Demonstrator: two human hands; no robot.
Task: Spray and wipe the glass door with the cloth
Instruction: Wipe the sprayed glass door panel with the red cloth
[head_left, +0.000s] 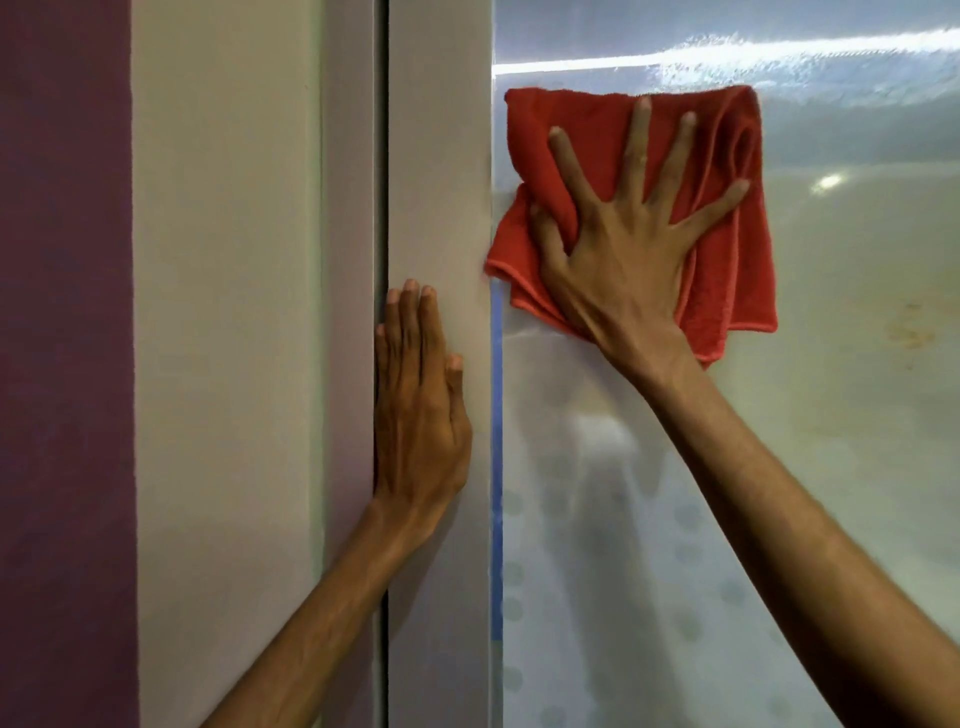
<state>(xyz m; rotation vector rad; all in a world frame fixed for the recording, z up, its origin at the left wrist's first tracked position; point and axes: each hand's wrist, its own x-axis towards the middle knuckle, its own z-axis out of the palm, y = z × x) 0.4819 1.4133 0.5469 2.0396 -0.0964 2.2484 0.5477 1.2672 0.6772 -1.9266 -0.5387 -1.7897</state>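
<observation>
A red cloth (727, 291) lies flat against the glass door (841, 415), close to the pane's left edge. My right hand (618, 249) presses the cloth onto the glass with its fingers spread wide and straight. My left hand (418, 410) rests flat on the pale door frame (441, 156), fingers straight and together, pointing up. No spray bottle is in view.
A dark vertical gap (382, 156) runs between the door frame and the pale jamb (223, 364) to its left. A purple wall (62, 364) fills the far left. The glass shows reflections, a bright streak near the top and a dotted pattern lower down.
</observation>
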